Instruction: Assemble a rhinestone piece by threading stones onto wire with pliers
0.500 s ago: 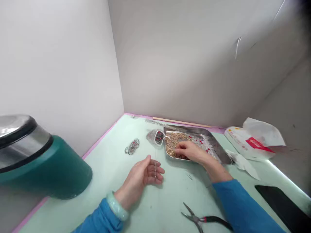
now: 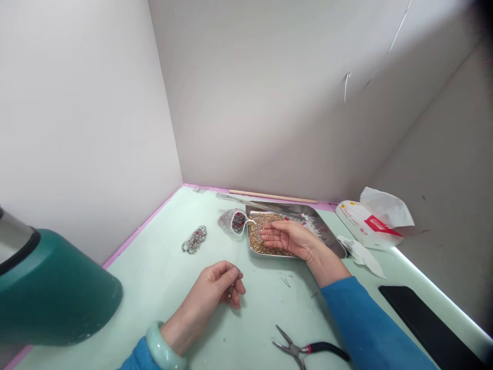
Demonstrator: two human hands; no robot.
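My left hand [image 2: 217, 283] rests on the pale green table [image 2: 162, 277], its fingers pinched on a thin wire with a few small beads. My right hand [image 2: 287, 237] lies palm up over the metal tray [image 2: 334, 239], fingers slightly curled, with some tiny beads in the palm. The tray holds a heap of gold beads [image 2: 259, 241] and some red and white ones. A small clear bag of beads [image 2: 233, 221] lies at the tray's left end.
A finished beaded piece [image 2: 194, 240] lies left of the tray. Pliers [image 2: 304, 350] lie near the front edge. A teal flask [image 2: 54, 290] stands at the left, a tissue pack [image 2: 372, 218] at the right, a black phone [image 2: 427, 324] beside it. White walls close in the table.
My right hand has turned palm up over the tray. My left hand's fingers have closed from loosely open to a pinch on the wire. The view has shifted slightly right.
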